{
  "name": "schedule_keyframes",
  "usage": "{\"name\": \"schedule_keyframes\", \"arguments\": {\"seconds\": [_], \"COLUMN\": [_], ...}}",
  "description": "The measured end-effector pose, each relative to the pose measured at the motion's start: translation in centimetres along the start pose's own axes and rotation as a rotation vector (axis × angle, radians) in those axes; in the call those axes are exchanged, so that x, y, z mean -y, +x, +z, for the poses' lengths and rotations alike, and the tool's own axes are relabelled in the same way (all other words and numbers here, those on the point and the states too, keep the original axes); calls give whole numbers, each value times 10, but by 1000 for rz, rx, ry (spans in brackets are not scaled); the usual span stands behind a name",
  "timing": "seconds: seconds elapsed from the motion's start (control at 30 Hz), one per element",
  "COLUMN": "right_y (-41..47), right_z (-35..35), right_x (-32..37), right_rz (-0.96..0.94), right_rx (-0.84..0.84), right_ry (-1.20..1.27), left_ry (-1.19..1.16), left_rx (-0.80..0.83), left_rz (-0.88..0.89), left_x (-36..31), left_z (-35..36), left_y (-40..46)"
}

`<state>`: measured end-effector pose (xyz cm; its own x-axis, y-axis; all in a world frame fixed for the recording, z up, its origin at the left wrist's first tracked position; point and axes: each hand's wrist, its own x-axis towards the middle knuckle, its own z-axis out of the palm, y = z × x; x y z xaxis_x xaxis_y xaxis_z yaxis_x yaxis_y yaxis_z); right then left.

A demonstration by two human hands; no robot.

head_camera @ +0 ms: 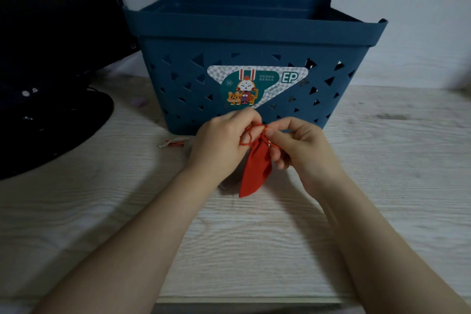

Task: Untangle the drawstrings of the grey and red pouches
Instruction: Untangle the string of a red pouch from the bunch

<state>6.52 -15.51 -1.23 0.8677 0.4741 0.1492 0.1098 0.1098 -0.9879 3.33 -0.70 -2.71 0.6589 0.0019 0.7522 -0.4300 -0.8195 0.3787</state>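
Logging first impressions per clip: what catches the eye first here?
A red pouch hangs at the centre between both hands, left hand and right hand pinching its red drawstring. Right behind them, a big blue basket with a cartoon sticker stands on the pale wooden table.

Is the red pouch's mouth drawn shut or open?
Drawn shut: the red pouch narrows to a gathered neck where both hands pinch its red drawstring.

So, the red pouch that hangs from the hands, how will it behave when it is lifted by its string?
The red pouch is probably floppy: it hangs limp and folded below the left hand and right hand. It looks light and possibly empty, since it appears flat. The thin red drawstring looped round the fingers may snag easily.
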Motion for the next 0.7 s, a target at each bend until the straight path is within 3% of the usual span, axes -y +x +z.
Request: {"name": "schedule_keyframes", "arguments": {"seconds": [0.27, 0.57, 0.7], "right_y": [0, 3, 3], "right_z": [-1, -9, -6], "right_x": [0, 2, 0], "right_rz": [8, 121, 189], "right_rx": [-22, -102, -55], "right_ry": [-53, 42, 61], "left_ry": [-135, -530, -446], "left_rx": [37, 186, 234], "left_rz": [-50, -363, -466], "left_x": [-6, -17, -8], "left_z": [-2, -3, 2], "left_y": [0, 3, 2]}}
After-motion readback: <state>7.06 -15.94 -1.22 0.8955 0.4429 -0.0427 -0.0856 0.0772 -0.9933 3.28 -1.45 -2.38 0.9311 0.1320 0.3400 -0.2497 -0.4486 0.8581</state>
